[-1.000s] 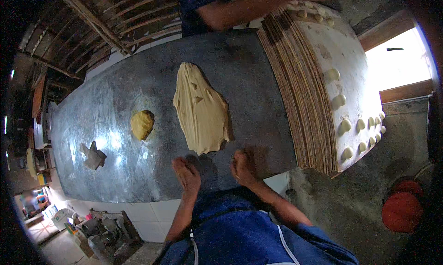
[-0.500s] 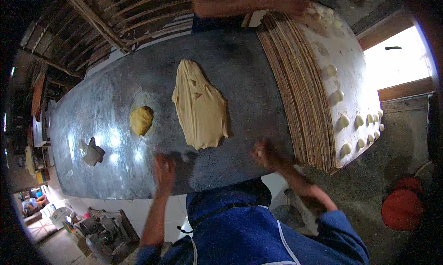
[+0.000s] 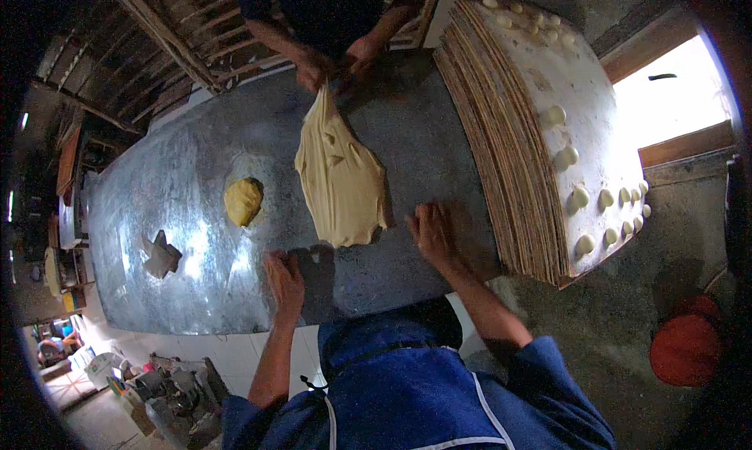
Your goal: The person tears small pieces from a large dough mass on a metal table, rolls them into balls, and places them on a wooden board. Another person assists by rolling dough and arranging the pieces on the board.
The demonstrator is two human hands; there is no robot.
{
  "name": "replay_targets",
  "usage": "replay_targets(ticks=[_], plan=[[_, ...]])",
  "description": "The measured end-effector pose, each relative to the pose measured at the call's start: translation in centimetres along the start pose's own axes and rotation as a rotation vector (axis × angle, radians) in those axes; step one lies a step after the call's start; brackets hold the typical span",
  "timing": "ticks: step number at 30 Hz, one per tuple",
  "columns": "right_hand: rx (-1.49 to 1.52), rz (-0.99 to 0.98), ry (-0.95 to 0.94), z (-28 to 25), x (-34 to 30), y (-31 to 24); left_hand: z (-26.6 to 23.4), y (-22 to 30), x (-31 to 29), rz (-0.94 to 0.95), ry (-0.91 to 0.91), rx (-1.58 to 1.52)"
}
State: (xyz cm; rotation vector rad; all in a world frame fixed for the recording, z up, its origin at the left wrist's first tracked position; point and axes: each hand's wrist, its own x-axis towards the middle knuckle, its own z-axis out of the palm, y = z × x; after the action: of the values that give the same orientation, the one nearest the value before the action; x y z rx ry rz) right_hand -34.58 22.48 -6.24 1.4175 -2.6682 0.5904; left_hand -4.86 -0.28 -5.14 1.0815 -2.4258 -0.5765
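A large slab of pale dough (image 3: 342, 187) lies on the dark metal-topped table (image 3: 196, 152) in front of me. My left hand (image 3: 283, 281) is at the table's near edge, left of the dough's near end, with its fingers loosely bent and nothing seen in them. To the right of the dough, my right hand (image 3: 433, 234) hovers over or rests on the tabletop, fingers apart; it holds nothing. Across the table, a co-worker's hands (image 3: 337, 70) grip the far tip of the dough, which is drawn up to a point. A smaller yellow lump (image 3: 244, 202) sits left of the dough.
On the table's right stands a thick stack of boards (image 3: 509, 152), its top board dotted with several small white dough balls (image 3: 580, 197). A crumpled grey piece (image 3: 160, 256) lies at the left. A red round container (image 3: 685, 344) is on the floor at right.
The co-worker's arm has left the boards, and both their hands now hold the dough's far tip. My right hand has moved up and left, nearer the dough; my left has barely moved.
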Motion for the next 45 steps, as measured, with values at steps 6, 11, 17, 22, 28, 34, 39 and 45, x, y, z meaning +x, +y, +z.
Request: replay_targets(ticks=[6, 11, 17, 22, 28, 34, 39, 45], plan=[[0.484, 0.328, -0.125, -4.8, -1.6, -3.7, -5.5, -0.2, 0.9, 0.18, -0.368, -0.12], [0.33, 0.228, -0.099, -0.9, 2.8, -8.3, -6.6, 5.6, 3.5, 0.077, -0.401, -0.318], [0.986, 0.172, -0.694, -10.1, -3.9, -5.5, -3.7, 3.7, -1.3, 0.021, -0.27, -0.209], [0.197, -0.038, 0.025, -3.7, -2.0, -1.0, 1.2, -1.0, 1.8, 0.049, -0.071, 0.106], [0.512, 0.073, -0.405, -0.2, -5.0, -3.0, 5.3, 3.2, -3.0, 0.081, -0.072, -0.004], [0.232, -0.043, 0.034, -0.7, 1.6, -0.9, 3.9, -2.1, 1.7, 0.084, 0.017, -0.071], [0.462, 0.088, -0.565, -0.3, -5.5, -1.3, 4.6, -2.2, -6.8, -0.159, -0.066, -0.384], [0.099, 0.204, -0.57, -11.0, 7.4, -5.0, 5.2, -6.3, 0.9, -0.054, -0.021, -0.091]])
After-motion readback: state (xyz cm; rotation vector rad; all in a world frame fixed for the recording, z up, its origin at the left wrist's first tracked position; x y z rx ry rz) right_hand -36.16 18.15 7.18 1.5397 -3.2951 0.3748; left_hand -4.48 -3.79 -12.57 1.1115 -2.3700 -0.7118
